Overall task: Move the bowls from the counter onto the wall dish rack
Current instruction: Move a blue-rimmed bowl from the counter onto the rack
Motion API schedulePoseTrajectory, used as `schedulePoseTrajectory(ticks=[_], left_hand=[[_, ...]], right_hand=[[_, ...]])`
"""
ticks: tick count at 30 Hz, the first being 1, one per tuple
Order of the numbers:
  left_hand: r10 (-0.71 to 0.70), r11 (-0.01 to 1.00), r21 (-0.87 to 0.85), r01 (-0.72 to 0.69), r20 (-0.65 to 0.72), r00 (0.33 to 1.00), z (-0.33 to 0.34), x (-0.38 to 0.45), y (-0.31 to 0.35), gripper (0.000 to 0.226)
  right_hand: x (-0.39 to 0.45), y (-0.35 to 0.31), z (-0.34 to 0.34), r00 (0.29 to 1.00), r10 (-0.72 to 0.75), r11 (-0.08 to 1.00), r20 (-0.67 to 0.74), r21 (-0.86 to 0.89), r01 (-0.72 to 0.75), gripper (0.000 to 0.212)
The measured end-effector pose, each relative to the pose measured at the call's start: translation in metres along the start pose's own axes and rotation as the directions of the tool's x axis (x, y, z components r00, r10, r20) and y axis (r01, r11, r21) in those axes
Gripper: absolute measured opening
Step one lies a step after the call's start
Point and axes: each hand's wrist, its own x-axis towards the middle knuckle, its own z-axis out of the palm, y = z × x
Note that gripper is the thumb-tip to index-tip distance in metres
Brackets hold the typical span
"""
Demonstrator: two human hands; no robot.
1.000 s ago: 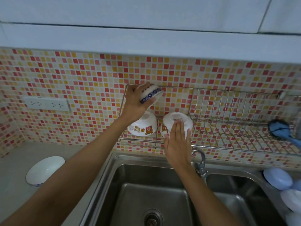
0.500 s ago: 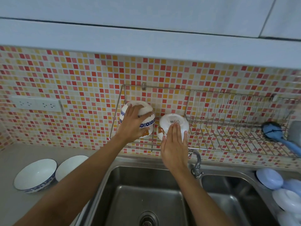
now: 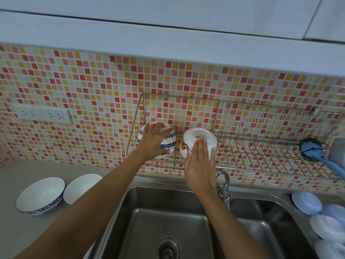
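A wire dish rack hangs on the tiled wall above the sink. My left hand grips an upside-down blue-patterned bowl that sits over another bowl at the rack's left end. My right hand lies flat, fingers together, against an overturned white cartoon-print bowl beside it on the rack. Two white bowls stand upright on the counter at the left: a blue-rimmed bowl and a plain bowl touching it.
A steel double sink lies below the rack, with a tap between its basins. A blue dish brush rests at the rack's right end. Pale blue and white lids sit at the right. A wall socket is at the left.
My left hand has lowered the blue-patterned bowl from above onto the bowl on the rack. The right hand has stayed on the cartoon bowl. The view has shifted, showing both counter bowls.
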Motion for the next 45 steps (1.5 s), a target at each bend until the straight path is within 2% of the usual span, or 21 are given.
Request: schedulePoseTrajectory(ticks=[8, 18, 25, 30, 32, 36, 39, 41, 45], left_hand=[[0.005, 0.999, 0.034, -0.006, 0.049, 0.999, 0.002, 0.0, -0.001, 0.093], [-0.045, 0.999, -0.022, 0.047, 0.101, 0.994, 0.001, -0.003, 0.0, 0.09], [-0.112, 0.97, -0.203, 0.136, 0.125, 0.986, -0.005, -0.012, 0.002, 0.079], [-0.21, 0.89, -0.413, 0.192, 0.0, 0.978, -0.009, -0.032, 0.003, 0.054], [-0.236, 0.907, -0.372, 0.196, -0.065, 0.97, -0.01, -0.045, 0.004, 0.046], [-0.152, 0.976, -0.182, 0.124, -0.151, 0.977, -0.001, -0.071, 0.0, 0.046], [-0.126, 0.99, -0.081, 0.119, -0.09, 0.988, 0.004, -0.083, -0.005, 0.057], [-0.123, 0.992, -0.028, 0.122, -0.063, 0.99, 0.006, -0.09, -0.007, 0.056], [-0.143, 0.989, -0.049, 0.141, -0.034, 0.989, 0.008, -0.109, -0.007, 0.06]], right_hand=[[0.0, 0.0, -0.001, 1.0, 0.0, 1.0, -0.013, -0.009, 0.0, 0.06], [-0.001, 0.0, 0.0, 1.0, 0.018, 0.999, 0.001, 0.038, -0.018, 0.058], [-0.003, 0.003, -0.001, 0.999, 0.004, 0.999, -0.035, 0.053, -0.002, 0.056], [-0.009, 0.007, 0.0, 0.997, -0.001, 0.995, -0.077, 0.095, 0.008, 0.052], [-0.012, 0.009, 0.002, 0.996, -0.002, 0.995, -0.086, 0.104, 0.011, 0.05], [-0.015, 0.012, 0.004, 0.998, -0.023, 0.997, -0.058, 0.069, 0.027, 0.053], [-0.012, 0.009, 0.004, 0.999, 0.001, 0.997, -0.052, 0.072, 0.002, 0.056], [-0.01, 0.007, 0.005, 0.999, 0.023, 0.998, -0.042, 0.061, -0.021, 0.056], [-0.008, 0.005, 0.005, 0.998, 0.048, 0.995, -0.036, 0.093, -0.045, 0.056]])
